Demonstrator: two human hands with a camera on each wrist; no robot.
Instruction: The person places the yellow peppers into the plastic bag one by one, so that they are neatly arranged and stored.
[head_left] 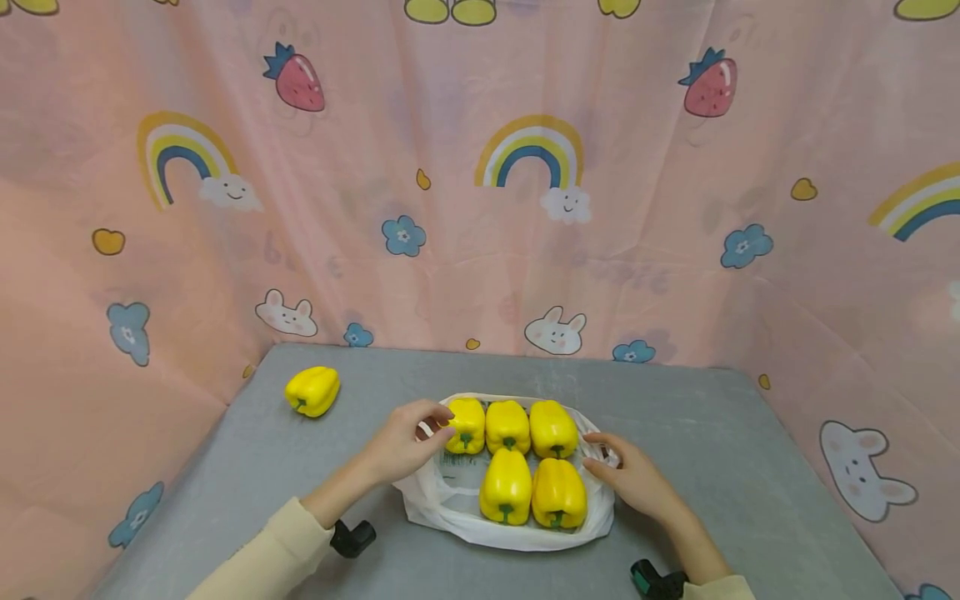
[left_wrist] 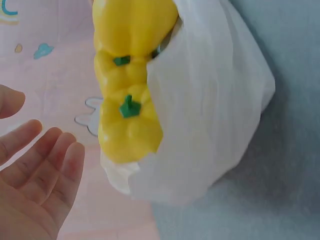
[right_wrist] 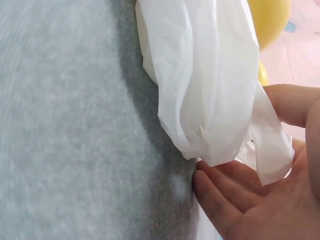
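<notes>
A white plastic bag (head_left: 450, 521) lies spread open at mid-table, with yellow bell peppers (head_left: 506, 487) in it: three in a back row, two in front. The front left part of the bag holds no pepper. My left hand (head_left: 401, 446) hovers by the bag's left rim near the back left pepper (head_left: 467, 425); the left wrist view shows its fingers (left_wrist: 67, 170) loosely bent around nothing. At the right rim is my right hand (head_left: 633, 475), thumb and fingers apart. In the right wrist view, a loose flap of the bag (right_wrist: 272, 145) hangs between that thumb and the fingers (right_wrist: 220, 200).
One more yellow bell pepper (head_left: 312, 392) lies alone at the back left of the grey table (head_left: 360, 371). A pink patterned curtain (head_left: 450, 292) stands around the table's back and sides. Black wrist devices (head_left: 352, 539) sit below both wrists.
</notes>
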